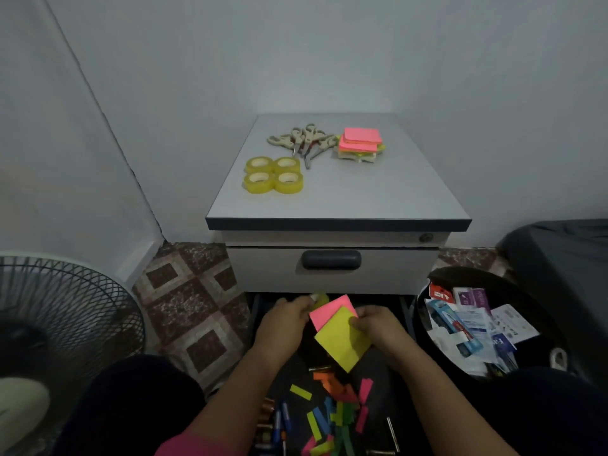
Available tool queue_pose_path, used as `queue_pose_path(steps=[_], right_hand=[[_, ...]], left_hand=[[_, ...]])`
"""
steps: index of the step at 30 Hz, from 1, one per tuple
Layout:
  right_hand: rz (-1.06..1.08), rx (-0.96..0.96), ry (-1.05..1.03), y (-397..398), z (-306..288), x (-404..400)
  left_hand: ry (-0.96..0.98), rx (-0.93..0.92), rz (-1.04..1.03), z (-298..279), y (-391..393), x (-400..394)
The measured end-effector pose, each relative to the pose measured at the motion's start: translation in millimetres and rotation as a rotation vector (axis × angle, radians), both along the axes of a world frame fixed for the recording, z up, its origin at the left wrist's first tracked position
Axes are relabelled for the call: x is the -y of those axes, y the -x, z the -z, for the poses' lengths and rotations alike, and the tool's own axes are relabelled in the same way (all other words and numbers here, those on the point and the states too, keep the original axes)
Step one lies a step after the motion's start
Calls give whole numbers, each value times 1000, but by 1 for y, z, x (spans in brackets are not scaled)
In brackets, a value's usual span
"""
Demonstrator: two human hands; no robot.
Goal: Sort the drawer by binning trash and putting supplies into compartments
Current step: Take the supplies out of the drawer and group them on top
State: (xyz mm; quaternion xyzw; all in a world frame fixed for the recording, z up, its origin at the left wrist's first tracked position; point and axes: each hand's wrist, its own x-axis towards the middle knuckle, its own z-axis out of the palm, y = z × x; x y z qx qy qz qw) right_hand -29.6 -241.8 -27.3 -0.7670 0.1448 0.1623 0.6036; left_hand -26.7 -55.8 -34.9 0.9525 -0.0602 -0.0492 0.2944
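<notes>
Sticky-note pads, one yellow square paper pad (342,340) overlapping one smaller pink paper pad (330,311), held above open black drawer (378,403). Likely light, floppy, loose-leafed; best pinched across stacked edges. Right hand (378,327) pinching yellow pad's edge; left hand (286,319) curled round pink pad's corner.

Left hand (285,319) pinches pink pad (330,310); right hand (378,325) grips yellow pad (342,343).
</notes>
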Motion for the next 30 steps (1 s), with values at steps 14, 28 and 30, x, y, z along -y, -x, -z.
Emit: queue_pose_path(steps=[14,28,30], right_hand=[[56,383,-401,-1,-145,-2],[434,406,-416,-104,-178,13],[548,437,-393,-132,-183,14]], left_hand=[[-218,752,-91,-161,-16,-22],[-211,759,-106,-159,-77,-27],[-229,781,-167,-161,-92,-26]])
